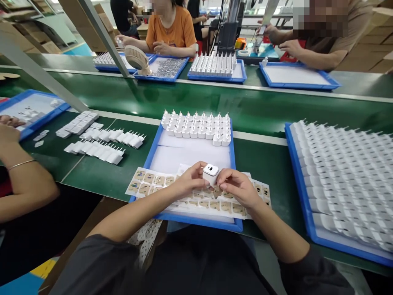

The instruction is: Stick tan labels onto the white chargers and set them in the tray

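Observation:
A white charger point(210, 174) with a dark port in its top face sits upright in my left hand point(193, 177), gripped between thumb and fingers. At its right side is my right hand point(238, 185), thumb and fingers pinched together; what they hold, if anything, is too small to make out. Beneath both hands lie sticker sheets point(225, 206) with tan backing and cut-out shapes. They rest across the front of a blue-rimmed tray point(232, 155), and rows of white chargers point(196, 126) stand prongs up at its far end.
A large blue tray point(302, 192) of packed white chargers stands at right. Loose white chargers point(104, 143) lie on the green table at left, near a co-worker's arm point(26, 180). Past the green divider point(254, 106), co-workers sit by more trays point(301, 78) and a fan point(136, 58).

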Motion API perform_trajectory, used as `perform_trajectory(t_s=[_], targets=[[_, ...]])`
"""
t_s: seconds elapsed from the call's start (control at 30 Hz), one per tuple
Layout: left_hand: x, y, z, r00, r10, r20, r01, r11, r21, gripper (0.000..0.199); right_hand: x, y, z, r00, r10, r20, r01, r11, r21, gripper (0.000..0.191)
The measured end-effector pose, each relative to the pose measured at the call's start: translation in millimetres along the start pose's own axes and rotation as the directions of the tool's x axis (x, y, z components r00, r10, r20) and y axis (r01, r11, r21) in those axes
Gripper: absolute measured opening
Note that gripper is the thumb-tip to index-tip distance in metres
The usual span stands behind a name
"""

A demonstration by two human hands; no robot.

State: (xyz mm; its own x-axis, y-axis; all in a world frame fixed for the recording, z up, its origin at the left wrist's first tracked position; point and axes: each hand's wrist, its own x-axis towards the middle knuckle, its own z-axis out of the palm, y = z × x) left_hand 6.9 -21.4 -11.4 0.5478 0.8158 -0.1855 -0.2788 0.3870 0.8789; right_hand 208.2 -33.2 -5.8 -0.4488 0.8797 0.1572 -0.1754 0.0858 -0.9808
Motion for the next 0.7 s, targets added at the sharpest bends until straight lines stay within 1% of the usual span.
perform_trajectory(t_s=[0.1, 0.17, 0.2, 0.27, 0.3, 0.37, 0.43, 0.5, 0.6, 0.7], targets=[[-4.2, -0.6, -7.6, 0.996, 0.094, 0.001, -0.092, 0.974, 0.205, 0.048, 2.0, 3.0, 0.8, 0.999, 0.050, -0.010, -0.050, 0.999, -0.005, 0.022], [-7.4, 2.3, -9.5, 0.990, 0.138, -0.008, -0.126, 0.922, 0.366, 0.047, 2.8, 3.9, 1.6, 0.998, 0.065, -0.022, -0.065, 0.998, 0.002, 0.019], [-8.7, 3.2, -9.3, 0.986, 0.164, -0.027, -0.134, 0.883, 0.449, 0.045, 2.8, 4.0, 2.0, 0.998, 0.065, -0.026, -0.065, 0.998, 0.007, 0.018], [-11.0, 2.5, -7.7, 0.969, 0.234, -0.077, -0.139, 0.777, 0.614, 0.043, 2.3, 4.1, 3.1, 0.997, 0.057, -0.047, -0.057, 0.998, 0.007, 0.015], [-11.8, 0.8, -6.7, 0.958, 0.271, -0.091, -0.136, 0.713, 0.688, 0.042, 1.8, 4.4, 3.6, 0.996, 0.050, -0.074, -0.050, 0.999, 0.002, 0.014], [-12.8, -4.3, -5.4, 0.943, 0.321, -0.085, -0.129, 0.590, 0.797, 0.041, 0.7, 5.5, 4.5, 0.986, 0.041, -0.161, -0.045, 0.999, -0.020, 0.012], [-13.0, -9.5, -5.4, 0.936, 0.349, -0.050, -0.140, 0.498, 0.856, 0.042, -0.4, 7.1, 4.9, 0.966, 0.035, -0.255, -0.050, 0.997, -0.051, 0.012], [-12.6, -13.0, -6.2, 0.924, 0.382, -0.008, -0.172, 0.434, 0.884, 0.042, -1.3, 8.2, 4.8, 0.950, 0.022, -0.310, -0.051, 0.995, -0.084, 0.013], [-12.1, -14.0, -7.4, 0.904, 0.422, 0.061, -0.232, 0.368, 0.900, 0.039, -1.9, 7.9, 4.6, 0.944, -0.003, -0.330, -0.044, 0.990, -0.134, 0.011], [-12.5, -12.5, -7.3, 0.891, 0.443, 0.101, -0.271, 0.339, 0.901, 0.036, -1.8, 6.3, 5.6, 0.943, -0.005, -0.331, -0.050, 0.986, -0.158, 0.011]])
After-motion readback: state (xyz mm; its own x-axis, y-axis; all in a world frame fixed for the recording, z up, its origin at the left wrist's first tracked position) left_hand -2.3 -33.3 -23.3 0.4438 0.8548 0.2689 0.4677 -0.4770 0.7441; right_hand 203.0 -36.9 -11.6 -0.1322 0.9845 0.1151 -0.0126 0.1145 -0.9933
